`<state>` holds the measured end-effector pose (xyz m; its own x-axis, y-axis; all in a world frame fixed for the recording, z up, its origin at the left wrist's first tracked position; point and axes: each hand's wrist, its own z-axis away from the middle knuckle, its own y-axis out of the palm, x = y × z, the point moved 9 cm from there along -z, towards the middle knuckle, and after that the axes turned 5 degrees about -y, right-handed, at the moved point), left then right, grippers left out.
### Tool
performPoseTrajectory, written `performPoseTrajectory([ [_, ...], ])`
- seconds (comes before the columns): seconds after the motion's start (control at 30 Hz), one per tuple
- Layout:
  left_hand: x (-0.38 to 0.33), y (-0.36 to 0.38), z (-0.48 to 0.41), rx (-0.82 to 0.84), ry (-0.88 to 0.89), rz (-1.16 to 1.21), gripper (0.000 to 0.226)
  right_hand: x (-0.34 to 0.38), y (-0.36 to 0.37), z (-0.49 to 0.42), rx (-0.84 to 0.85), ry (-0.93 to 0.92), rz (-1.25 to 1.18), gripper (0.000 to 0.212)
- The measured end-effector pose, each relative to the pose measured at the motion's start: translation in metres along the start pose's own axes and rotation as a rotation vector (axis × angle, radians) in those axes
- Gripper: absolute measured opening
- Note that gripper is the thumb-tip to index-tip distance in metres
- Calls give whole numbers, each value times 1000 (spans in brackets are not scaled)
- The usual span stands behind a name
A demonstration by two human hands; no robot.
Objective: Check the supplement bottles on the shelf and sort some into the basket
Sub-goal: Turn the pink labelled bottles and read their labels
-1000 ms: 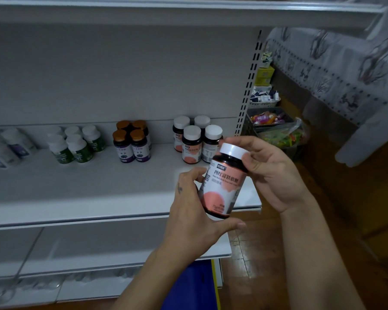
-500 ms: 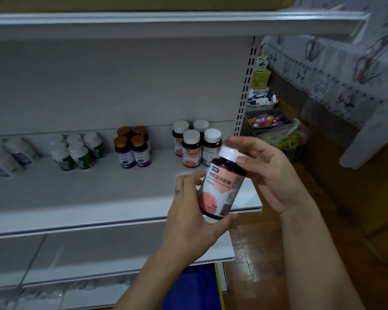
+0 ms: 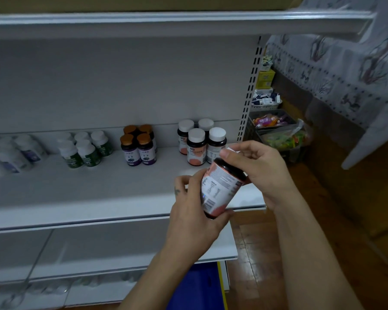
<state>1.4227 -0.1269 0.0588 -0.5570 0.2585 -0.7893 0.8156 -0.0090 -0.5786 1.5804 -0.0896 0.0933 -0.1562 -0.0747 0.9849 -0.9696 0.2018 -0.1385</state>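
Observation:
I hold a dark supplement bottle with a pink label (image 3: 220,186) in front of the shelf (image 3: 99,198), tilted, its back label with small print and a barcode facing me. My left hand (image 3: 195,215) grips the bottle's lower end. My right hand (image 3: 260,173) grips its white cap end. On the shelf behind stand matching pink-label bottles (image 3: 197,146), purple-label bottles with orange caps (image 3: 139,146), green-label white bottles (image 3: 85,148) and blurred white bottles (image 3: 16,155) at the far left. A blue basket (image 3: 199,287) shows below my left forearm.
An upper shelf (image 3: 166,21) overhangs the bottles. Lower shelves (image 3: 99,249) sit beneath. To the right of the shelf upright stand baskets of colourful packets (image 3: 278,130), a yellow box (image 3: 264,79) and a patterned cloth (image 3: 345,74) hanging over a wooden floor (image 3: 323,220).
The bottle has been turned in my hands: its front label faced me before, and now the back label with the barcode does. The view shifted slightly downward.

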Motion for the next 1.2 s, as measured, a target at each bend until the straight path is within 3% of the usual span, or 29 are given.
performPoseTrajectory([
  [0.17,0,-4,-2,55,-75,115,70,2,5,4,115,9,20,51],
  [0.27,-1,-2,3,84,-121,229,55,2,9,9,195,-10,-107,43],
  [0.47,-2,3,8,156,-146,345,50,-7,12,16,206,22,-352,47],
  [0.93,-5,10,2,89,-18,41,79,-15,-10,10,-51,29,-117,27],
  [1.2,-5,20,-1,130,-23,6,83,-15,-24,9,-101,35,81,36],
])
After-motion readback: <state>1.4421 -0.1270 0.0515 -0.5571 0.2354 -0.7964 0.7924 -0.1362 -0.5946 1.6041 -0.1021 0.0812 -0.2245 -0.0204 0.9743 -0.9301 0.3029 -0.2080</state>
